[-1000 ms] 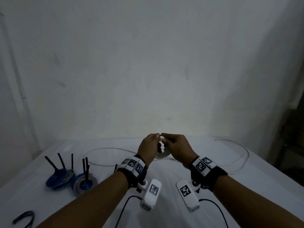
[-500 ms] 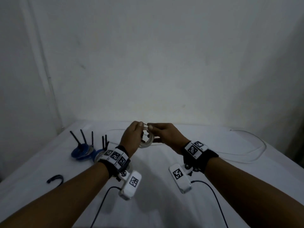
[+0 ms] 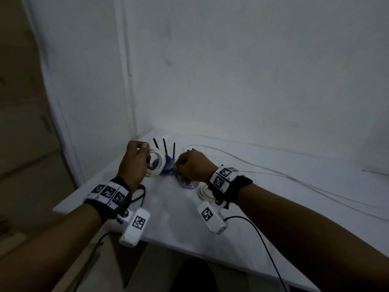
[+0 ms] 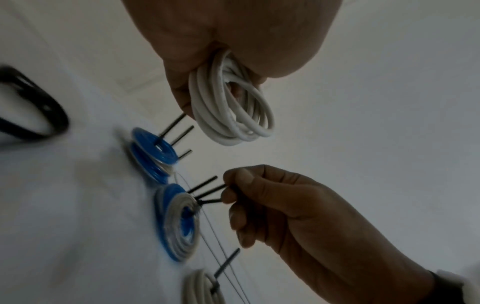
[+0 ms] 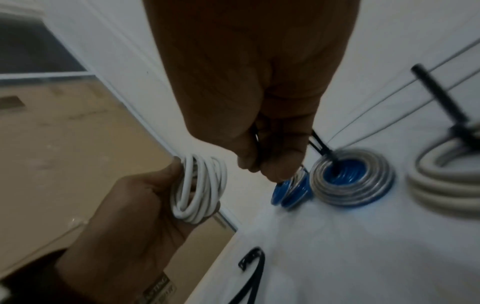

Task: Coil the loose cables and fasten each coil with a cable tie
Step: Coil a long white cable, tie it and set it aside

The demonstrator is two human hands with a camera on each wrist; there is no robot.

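- White cable coil hangs in the air above the far left corner of the worktop, gripped by the left hand; the left wrist view shows its loops bunched under the curled fingers, with no tie on it that I can see.
- Left hand is closed round one side of that coil, thumb and fingers pinching the loops together.
- Right hand sits at 3 o'clock from the left hand, just beside it, fingers curled; in the left wrist view its fingertips pinch the black tails of cable ties that stick up from a blue and grey coil lying on the worktop.
- At 11 o'clock from that coil, touching or almost touching it, lies a blue coil with three black tie tails standing out of it.
- At 5 o'clock from the right hand, close by its wrist, a grey-white coil lies flat, fastened with one black tie.
- Thin loose cable runs across the worktop from 12 o'clock of the right hand away toward 3 o'clock.
- A black loop lies near the worktop's left edge; what it is I cannot tell.
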